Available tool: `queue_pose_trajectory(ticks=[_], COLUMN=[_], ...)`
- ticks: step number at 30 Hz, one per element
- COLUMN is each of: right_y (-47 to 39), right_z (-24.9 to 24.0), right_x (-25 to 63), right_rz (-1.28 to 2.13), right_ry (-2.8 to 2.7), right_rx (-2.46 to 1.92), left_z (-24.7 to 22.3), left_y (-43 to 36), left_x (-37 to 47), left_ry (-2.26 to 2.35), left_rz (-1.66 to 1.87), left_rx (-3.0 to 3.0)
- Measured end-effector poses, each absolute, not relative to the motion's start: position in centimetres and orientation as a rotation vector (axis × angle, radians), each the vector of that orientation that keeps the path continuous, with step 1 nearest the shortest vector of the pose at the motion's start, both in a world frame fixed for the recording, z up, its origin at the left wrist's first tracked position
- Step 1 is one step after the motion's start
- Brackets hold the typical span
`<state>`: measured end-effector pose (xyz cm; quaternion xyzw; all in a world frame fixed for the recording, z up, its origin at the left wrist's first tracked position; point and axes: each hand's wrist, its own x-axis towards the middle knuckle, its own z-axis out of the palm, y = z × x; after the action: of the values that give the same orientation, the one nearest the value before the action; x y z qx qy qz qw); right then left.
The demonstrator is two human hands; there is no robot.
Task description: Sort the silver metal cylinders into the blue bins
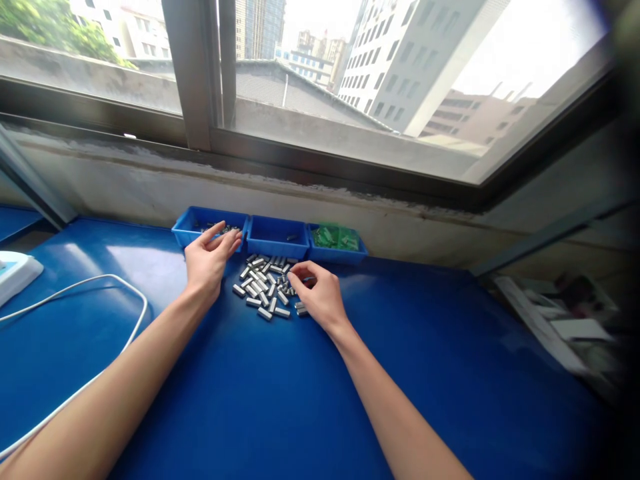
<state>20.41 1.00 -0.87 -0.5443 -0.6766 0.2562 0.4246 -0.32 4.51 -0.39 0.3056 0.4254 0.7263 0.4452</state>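
Note:
My left hand [207,259] is held over the front of the left blue bin [183,235], fingers stretched out and apart, with nothing seen in it. Small metal parts lie inside that bin, partly hidden by the fingers. My right hand [320,293] is at the right side of a pile of short silvery metal cylinders [261,283], thumb and forefinger closed together. Whatever is between those fingertips is too small to make out. A pair of cylinders [301,309] lies just below this hand, apart from the pile.
The middle blue bin [277,248] holds a small dark piece. Green plastic packets [335,236] fill the right blue bin [337,255]. A white cable [143,300] crosses the blue table [270,400] at left, near a white device [17,275]. Behind stands a window wall.

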Motion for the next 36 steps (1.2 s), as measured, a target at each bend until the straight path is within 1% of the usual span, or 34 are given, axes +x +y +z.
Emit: queue_pose_trajectory(ticks=[5, 9, 14, 22, 36], right_y=[1.3, 1.9, 1.8, 1.3, 1.3], right_z=[-1.0, -1.3, -1.4, -0.7, -0.5], right_x=[19.9, 19.4, 19.1, 19.6, 19.8], right_rz=[0.54, 0.54, 0.514, 0.645, 0.677], right_ry=[-1.854, -1.822, -1.801, -1.688, -1.772], right_rx=[-1.364, -1.407, -1.433, -1.402, -1.416], left_z=[0.2, 0.5, 0.4, 0.4, 0.0], left_y=[3.5, 3.0, 3.0, 2.8, 2.6], left_x=[0.8, 1.2, 1.2, 1.4, 1.6], left_ry=[1.109, 1.107, 1.123, 1.125, 1.149], left_rz=[1.695, 1.629, 1.587, 1.533, 1.47], left_rx=[0.971, 1.12, 1.143, 1.2, 1.299])
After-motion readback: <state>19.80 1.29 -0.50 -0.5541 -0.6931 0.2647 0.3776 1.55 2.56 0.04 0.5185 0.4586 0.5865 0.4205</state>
